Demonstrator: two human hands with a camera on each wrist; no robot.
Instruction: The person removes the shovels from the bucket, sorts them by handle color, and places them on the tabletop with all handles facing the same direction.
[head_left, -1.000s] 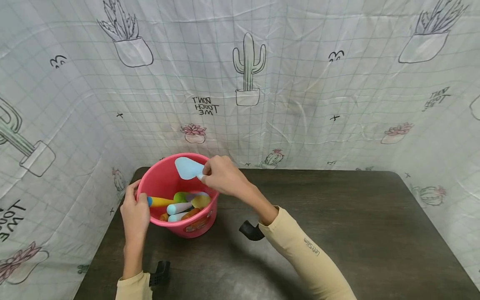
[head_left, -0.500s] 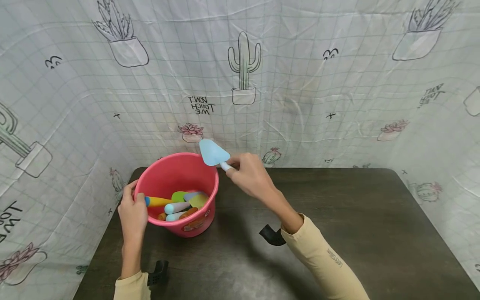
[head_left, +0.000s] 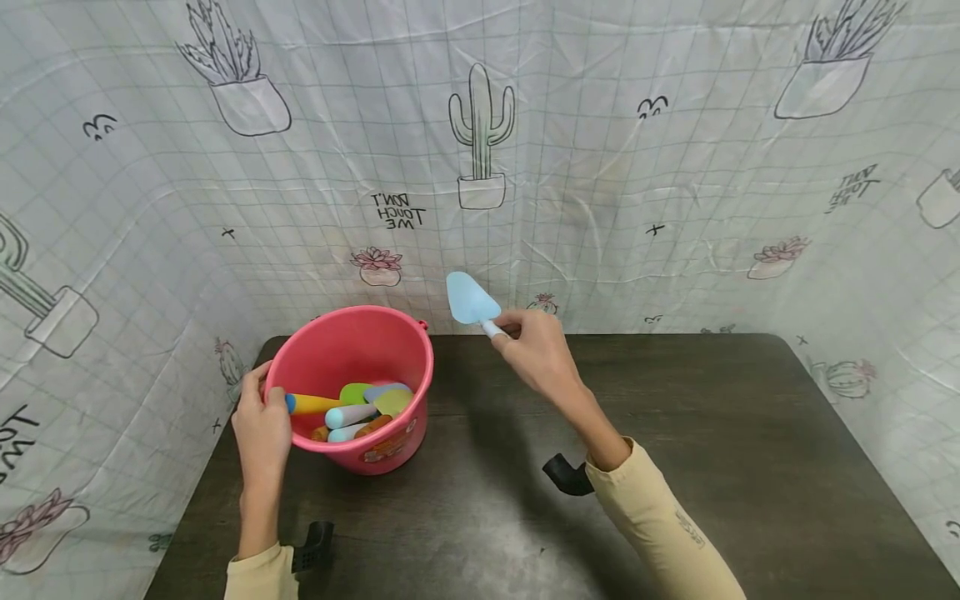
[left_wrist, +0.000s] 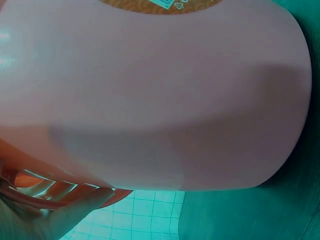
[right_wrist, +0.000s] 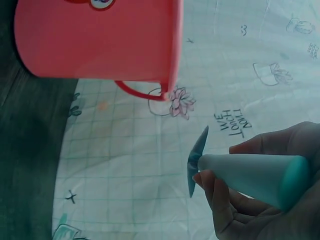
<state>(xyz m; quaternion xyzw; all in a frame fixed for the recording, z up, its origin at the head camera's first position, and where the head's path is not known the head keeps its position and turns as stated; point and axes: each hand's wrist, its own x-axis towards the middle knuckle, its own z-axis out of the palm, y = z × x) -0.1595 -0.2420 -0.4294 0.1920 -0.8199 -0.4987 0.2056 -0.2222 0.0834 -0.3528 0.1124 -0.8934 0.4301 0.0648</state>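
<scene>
A pink bucket point(head_left: 348, 337) stands at the table's left side, with its wall point(left_wrist: 150, 80) filling most of the left wrist view. My left hand point(head_left: 262, 429) grips its left rim. Inside lie several toy tools: a yellow handle with a blue end point(head_left: 315, 404), a pale handle with a light blue end point(head_left: 349, 416), a green piece point(head_left: 352, 393) and orange-brown pieces point(head_left: 374, 426). To the right of the bucket, above the table, my right hand point(head_left: 542, 350) holds a light blue toy trowel point(head_left: 470, 298) by its pale handle point(right_wrist: 250, 172), blade pointing up and left.
The dark wooden table point(head_left: 712, 433) stretches out to the right. A white cloth with printed cacti point(head_left: 600, 192) hangs behind it and along both sides. A black wrist mount point(head_left: 567, 477) sits at the right wrist, another point(head_left: 315, 546) at the left.
My right hand has carried the trowel from over the bucket's opening out to the right, past its rim. The left hand has kept hold of the bucket's rim.
</scene>
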